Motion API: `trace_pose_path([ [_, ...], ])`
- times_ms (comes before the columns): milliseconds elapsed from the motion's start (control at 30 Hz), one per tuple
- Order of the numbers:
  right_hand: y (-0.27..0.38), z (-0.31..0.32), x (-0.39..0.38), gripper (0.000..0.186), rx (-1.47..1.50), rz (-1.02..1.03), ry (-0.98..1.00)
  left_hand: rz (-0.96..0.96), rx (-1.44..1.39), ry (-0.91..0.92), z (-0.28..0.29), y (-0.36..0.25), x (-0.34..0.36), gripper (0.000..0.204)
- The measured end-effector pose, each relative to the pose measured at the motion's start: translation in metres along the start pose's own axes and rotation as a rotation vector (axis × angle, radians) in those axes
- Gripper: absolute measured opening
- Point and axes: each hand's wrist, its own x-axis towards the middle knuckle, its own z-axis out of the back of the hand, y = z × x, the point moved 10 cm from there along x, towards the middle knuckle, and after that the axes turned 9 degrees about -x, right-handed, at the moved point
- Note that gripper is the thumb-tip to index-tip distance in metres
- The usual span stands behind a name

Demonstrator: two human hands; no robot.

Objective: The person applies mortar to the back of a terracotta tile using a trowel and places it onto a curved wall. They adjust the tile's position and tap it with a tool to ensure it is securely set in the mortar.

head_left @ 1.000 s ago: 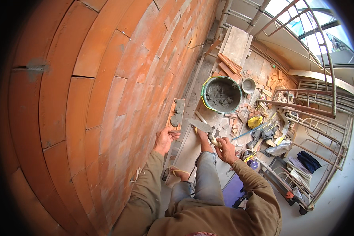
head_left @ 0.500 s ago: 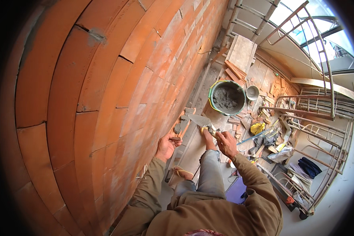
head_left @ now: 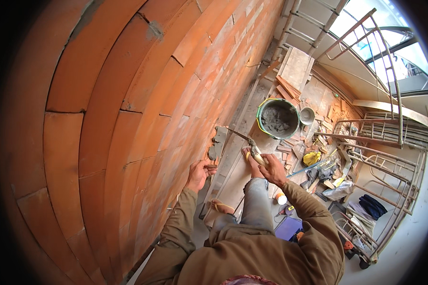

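My right hand (head_left: 273, 170) is wrapped round the pale handle of a trowel (head_left: 252, 144). The trowel's blade points up and left toward the orange brick wall (head_left: 142, 142) and shows nearly edge-on. A patch of grey mortar (head_left: 217, 143) lies at the wall's edge, just beside the blade tip. Below that mortar, close to the wall, my left hand (head_left: 200, 175) pinches a small brown tile piece (head_left: 210, 166) between thumb and fingers. A bucket (head_left: 277, 118) of wet grey mortar stands beyond my right hand.
A small round pot (head_left: 307, 115) sits beside the bucket. Broken tile pieces, a yellow bag (head_left: 312, 158) and other litter cover the floor to the right. Metal scaffold frames (head_left: 380, 166) stand along the right side. My feet rest on a plank (head_left: 233, 183).
The trowel blade has turned from showing its flat face to nearly edge-on, and more mortar shows at the wall's edge. My left hand still holds the tile piece.
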Motion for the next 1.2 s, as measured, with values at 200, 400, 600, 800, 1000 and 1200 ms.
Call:
trace_pose_path([
  [200,0.019,-0.017,-0.006,0.045,0.022,0.062,0.121,-0.012,0.049,-0.022,-0.009,0.000,-0.014,0.027],
  [400,0.042,-0.017,-0.044,0.043,-0.025,0.153,0.126,0.000,0.052,-0.088,0.002,0.011,-0.013,0.027],
  [600,0.060,-0.004,-0.069,0.046,-0.030,0.237,0.151,0.037,-0.050,-0.153,0.023,0.026,-0.011,0.026],
  [800,0.045,0.014,-0.073,0.044,-0.124,0.307,0.185,0.091,-0.087,-0.178,0.039,0.036,-0.013,0.027],
  [1000,0.049,-0.002,-0.057,0.048,-0.040,0.197,0.051,0.220,-0.189,-0.151,0.028,0.050,-0.022,0.026],
  [1200,0.064,-0.034,-0.069,0.048,-0.006,0.283,-0.011,0.219,-0.344,-0.153,0.007,0.052,-0.022,0.026],
])
